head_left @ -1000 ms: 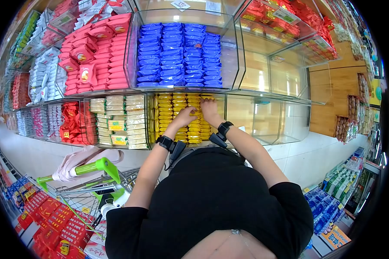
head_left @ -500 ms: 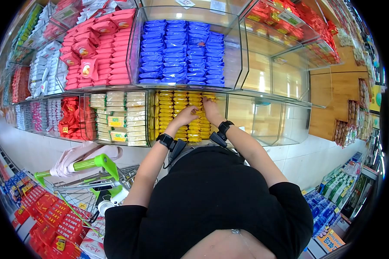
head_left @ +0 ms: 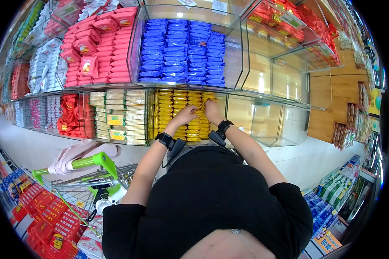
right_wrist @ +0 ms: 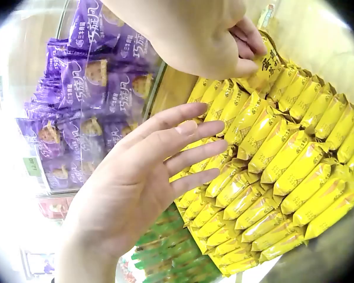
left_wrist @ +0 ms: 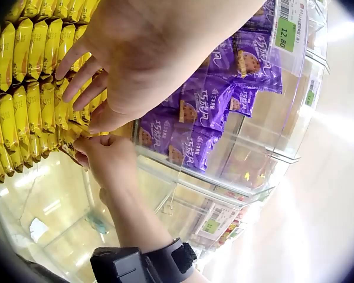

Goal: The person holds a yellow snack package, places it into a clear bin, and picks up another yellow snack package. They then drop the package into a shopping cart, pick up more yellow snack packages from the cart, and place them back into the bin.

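Observation:
Rows of small yellow snack packets [head_left: 166, 113] stand on edge in a clear bin of the lower shelf. My right hand [head_left: 212, 112] is at the right end of these rows. In the right wrist view its curled fingers [right_wrist: 248, 41] pinch a yellow packet [right_wrist: 264, 72] lying across the end of a row. My left hand [head_left: 185, 117] is over the middle rows, and its fingers [left_wrist: 76, 62] are extended and spread, with nothing held. Both wrists wear black straps, one of which is the right wrist strap [left_wrist: 165, 262].
Blue packets [head_left: 175, 52] fill the bin above, beside pink packets [head_left: 116, 56]. Cream-wrapped packs [head_left: 116, 116] sit left of the yellow ones. Purple packets [left_wrist: 203, 100] lie behind clear panels. A cart with a green handle [head_left: 86, 162] stands at the left.
My right hand has shifted slightly toward my body at the end of the yellow rows. The left hand stays nearly in place, fingers extended. The head view has shifted slightly.

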Demonstrator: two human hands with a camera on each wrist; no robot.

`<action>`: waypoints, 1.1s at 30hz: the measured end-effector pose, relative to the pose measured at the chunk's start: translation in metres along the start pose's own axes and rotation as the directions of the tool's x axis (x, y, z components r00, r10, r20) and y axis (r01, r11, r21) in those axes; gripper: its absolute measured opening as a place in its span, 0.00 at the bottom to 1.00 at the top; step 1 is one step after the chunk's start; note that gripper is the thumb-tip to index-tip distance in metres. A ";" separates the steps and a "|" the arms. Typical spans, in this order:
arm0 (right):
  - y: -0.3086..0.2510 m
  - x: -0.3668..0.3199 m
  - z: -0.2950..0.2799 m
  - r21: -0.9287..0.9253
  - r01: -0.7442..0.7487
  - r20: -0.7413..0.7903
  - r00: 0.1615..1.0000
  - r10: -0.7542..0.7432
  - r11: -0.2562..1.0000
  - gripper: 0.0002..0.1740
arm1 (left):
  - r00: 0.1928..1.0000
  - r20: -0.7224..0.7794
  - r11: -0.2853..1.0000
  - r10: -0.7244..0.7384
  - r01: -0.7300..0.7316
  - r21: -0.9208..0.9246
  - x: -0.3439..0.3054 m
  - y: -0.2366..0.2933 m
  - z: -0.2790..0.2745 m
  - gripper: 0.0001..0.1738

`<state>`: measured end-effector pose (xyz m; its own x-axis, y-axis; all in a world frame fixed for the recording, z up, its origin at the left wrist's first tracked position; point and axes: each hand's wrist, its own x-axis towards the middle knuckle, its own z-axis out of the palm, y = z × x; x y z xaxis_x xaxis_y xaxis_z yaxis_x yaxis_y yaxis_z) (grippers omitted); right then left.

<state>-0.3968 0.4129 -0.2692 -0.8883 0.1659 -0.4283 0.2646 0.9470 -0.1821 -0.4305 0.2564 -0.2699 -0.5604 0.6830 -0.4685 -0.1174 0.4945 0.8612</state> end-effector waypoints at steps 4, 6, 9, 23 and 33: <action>-0.002 -0.002 -0.006 0.040 -0.003 -0.012 1.000 0.004 0.999 0.07 | 1.000 -0.009 1.000 0.000 0.000 0.005 -0.001 0.001 0.000 0.22; -0.002 -0.001 -0.005 0.026 0.004 0.009 1.000 -0.005 1.000 0.08 | 1.000 -0.011 1.000 0.003 -0.003 0.008 -0.001 0.001 0.000 0.22; 0.000 0.003 0.004 0.010 -0.025 0.016 1.000 0.025 1.000 0.10 | 1.000 -0.014 1.000 0.007 -0.007 0.008 -0.001 0.000 0.000 0.22; 0.010 0.003 0.023 -0.117 0.232 0.080 0.971 -0.223 0.966 0.18 | 1.000 -0.029 1.000 0.000 0.000 0.000 -0.001 0.000 -0.001 0.21; 0.013 0.008 0.030 -0.058 0.286 0.591 0.782 -0.198 0.957 0.09 | 0.998 -0.062 1.000 0.002 -0.001 0.014 -0.007 -0.001 -0.007 0.19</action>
<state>-0.3889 0.4183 -0.3014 -0.5254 -0.2203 -0.8219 -0.0225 0.9692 -0.2454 -0.4319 0.2474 -0.2657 -0.6108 0.6491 -0.4534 -0.1049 0.5012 0.8590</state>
